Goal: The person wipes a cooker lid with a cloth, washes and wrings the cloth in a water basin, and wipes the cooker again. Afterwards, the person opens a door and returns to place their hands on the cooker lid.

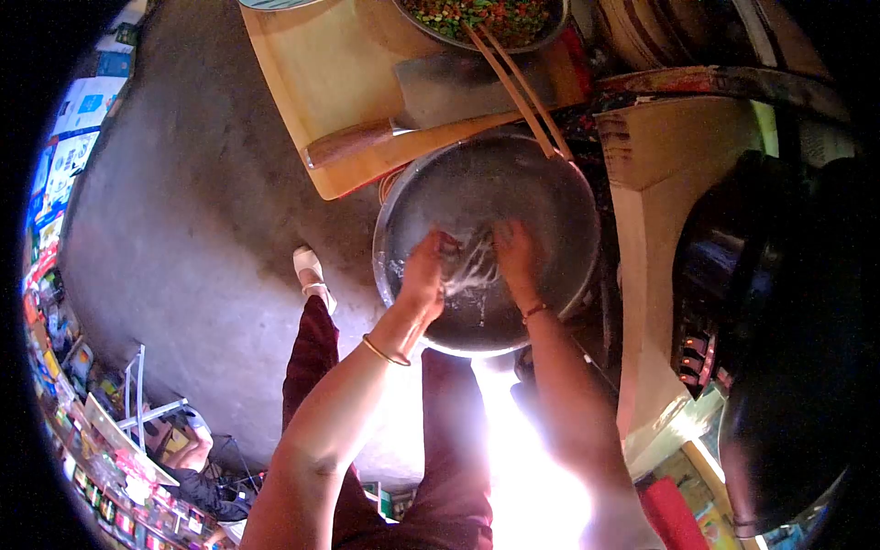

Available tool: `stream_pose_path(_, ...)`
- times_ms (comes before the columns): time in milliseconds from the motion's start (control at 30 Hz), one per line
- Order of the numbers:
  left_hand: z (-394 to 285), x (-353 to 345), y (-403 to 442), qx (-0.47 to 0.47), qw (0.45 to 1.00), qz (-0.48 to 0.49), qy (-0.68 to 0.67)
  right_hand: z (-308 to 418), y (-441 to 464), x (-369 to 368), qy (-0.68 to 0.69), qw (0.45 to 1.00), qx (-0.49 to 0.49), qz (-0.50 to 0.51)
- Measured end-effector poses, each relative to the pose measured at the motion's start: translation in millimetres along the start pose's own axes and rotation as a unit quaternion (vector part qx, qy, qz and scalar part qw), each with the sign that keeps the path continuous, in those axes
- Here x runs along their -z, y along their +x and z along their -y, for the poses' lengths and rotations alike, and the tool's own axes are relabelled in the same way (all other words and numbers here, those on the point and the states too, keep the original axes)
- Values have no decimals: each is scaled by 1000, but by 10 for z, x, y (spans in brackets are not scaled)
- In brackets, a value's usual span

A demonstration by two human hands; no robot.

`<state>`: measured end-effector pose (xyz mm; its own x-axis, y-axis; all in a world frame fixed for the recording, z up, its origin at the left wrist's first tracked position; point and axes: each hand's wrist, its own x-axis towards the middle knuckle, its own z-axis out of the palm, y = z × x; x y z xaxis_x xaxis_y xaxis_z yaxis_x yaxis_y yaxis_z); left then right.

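A round metal basin [583,261] stands in front of me, with water and a greyish haze inside. Both my hands are in it, facing each other a short way apart. My left hand [426,270], with a bangle at the wrist, is bent inward on the left side. Opposite it, my right hand [518,261] points down and inward, its fingers blurred. White streaks of splashing water [472,266] show between them; whether anything solid is in there I cannot make out. Motion and water hide the fingertips.
Beyond the basin lies a wooden cutting board [330,82] with a cleaver [357,142] on it. Chopsticks [522,92] bridge the basin rim and a bowl of chopped vegetables [477,18]. A dark appliance [770,302] stands right. Shelves of packaged goods [69,174] line the left; a person [192,458] sits lower left.
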<state>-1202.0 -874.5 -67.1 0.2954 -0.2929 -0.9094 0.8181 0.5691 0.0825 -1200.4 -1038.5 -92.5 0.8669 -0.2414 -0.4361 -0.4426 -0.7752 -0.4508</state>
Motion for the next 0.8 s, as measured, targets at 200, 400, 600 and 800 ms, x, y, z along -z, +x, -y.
stream_pose_path(200,325,326,410,-323,869,-121,356,-310,-323,-593,-173,966,117,-150)
stream_pose_path(400,244,12,124,-206,931,-64,295,-256,-284,-503,68,997,26,-10)
stream_pose_path(600,331,36,284,-72,987,125,-70,539,-928,27,296,951,84,25)
stream_pose_path(800,389,170,312,-81,980,147,-109,810,-1125,51,296,930,210,-50)
